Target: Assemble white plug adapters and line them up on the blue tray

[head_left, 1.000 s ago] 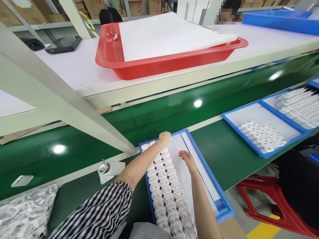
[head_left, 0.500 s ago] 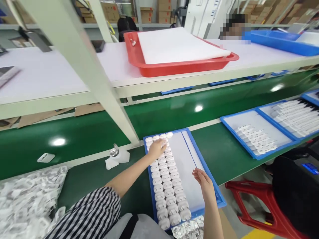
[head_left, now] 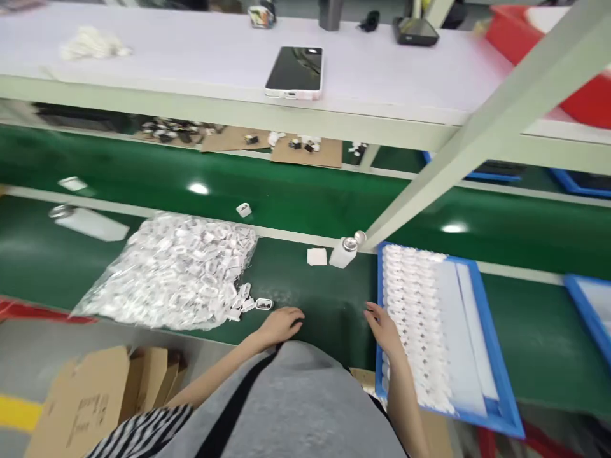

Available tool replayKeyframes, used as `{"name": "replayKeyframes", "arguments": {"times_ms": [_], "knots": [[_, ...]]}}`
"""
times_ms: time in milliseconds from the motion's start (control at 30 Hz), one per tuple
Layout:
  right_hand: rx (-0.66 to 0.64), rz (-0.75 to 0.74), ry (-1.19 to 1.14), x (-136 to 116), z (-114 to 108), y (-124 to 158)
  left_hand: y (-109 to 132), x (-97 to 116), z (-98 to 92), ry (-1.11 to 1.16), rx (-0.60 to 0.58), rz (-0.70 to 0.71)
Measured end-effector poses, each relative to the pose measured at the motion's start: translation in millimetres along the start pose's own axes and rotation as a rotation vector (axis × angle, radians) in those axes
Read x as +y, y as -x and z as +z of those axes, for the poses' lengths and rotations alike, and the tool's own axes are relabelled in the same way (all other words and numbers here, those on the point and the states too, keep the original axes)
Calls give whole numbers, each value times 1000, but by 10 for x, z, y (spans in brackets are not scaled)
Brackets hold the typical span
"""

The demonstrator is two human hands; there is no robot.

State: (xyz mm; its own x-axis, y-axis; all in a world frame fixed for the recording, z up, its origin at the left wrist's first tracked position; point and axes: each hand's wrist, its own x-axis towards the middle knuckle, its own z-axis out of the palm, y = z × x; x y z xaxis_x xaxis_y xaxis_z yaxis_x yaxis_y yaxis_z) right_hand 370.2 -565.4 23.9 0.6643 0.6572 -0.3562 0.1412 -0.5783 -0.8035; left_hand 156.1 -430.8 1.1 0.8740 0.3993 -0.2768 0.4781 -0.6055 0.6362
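My left hand rests over the green work surface at its front edge, fingers loosely stretched to the right, with nothing visible in it. Just beyond it lies a small white plastic casing, apart from the fingers. My right hand is by the left rim of a blue tray, its fingers apart and bare. Rows of white plastic parts fill the tray's left side, slightly blurred. Left of my left hand, a clear bag bulges with white casings, some spilled at its corner.
A white bottle with its lid flipped up stands by the slanted post, beside a white wipe pad. Another white bottle lies at far left. A phone rests on the shelf above. Cardboard boxes stand below left.
The view has swung left toward the bag of casings. My left hand has left the parts in the tray, and my right hand has moved from the tray's right side to its left edge.
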Motion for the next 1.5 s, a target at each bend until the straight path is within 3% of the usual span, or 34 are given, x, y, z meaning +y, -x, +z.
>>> {"name": "replayKeyframes", "arguments": {"times_ms": [167,267,333,500,633,767,933,1000,1067,1167,1233,1300,1400,1433,1500], "knots": [[-56,87,46,33,813,149,448,-710,-258,46,19,-88],[-71,93,159,-85,1203,146,643,-1009,-417,65,60,-121],[-145,66,212,-204,1430,112,727,-1154,-521,58,81,-136],[-493,-80,356,-430,1961,64,845,-1395,-733,25,80,-124],[-495,-228,539,-439,2254,79,808,-1468,-873,50,160,-114],[-372,-254,622,-404,2280,72,407,-1519,-1194,102,363,-211],[-57,-121,563,-265,2014,25,-664,-1581,-1680,83,539,-363],[74,-58,504,-150,1876,-20,-1111,-1599,-1771,65,533,-432],[164,1,457,-32,1744,-81,-1474,-1622,-1795,77,439,-499],[222,57,436,61,1559,-161,-1805,-1652,-1755,107,265,-528],[236,88,481,26,1450,-182,-1875,-1639,-1714,105,219,-534],[289,112,610,-88,1384,-174,-1816,-1587,-1679,102,245,-526],[403,40,839,-339,1464,-134,-1472,-1463,-1634,146,349,-414],[363,-39,873,-419,1555,-115,-1298,-1425,-1613,175,381,-354],[75,-251,845,-542,1823,-69,-903,-1374,-1548,232,423,-266]]}}
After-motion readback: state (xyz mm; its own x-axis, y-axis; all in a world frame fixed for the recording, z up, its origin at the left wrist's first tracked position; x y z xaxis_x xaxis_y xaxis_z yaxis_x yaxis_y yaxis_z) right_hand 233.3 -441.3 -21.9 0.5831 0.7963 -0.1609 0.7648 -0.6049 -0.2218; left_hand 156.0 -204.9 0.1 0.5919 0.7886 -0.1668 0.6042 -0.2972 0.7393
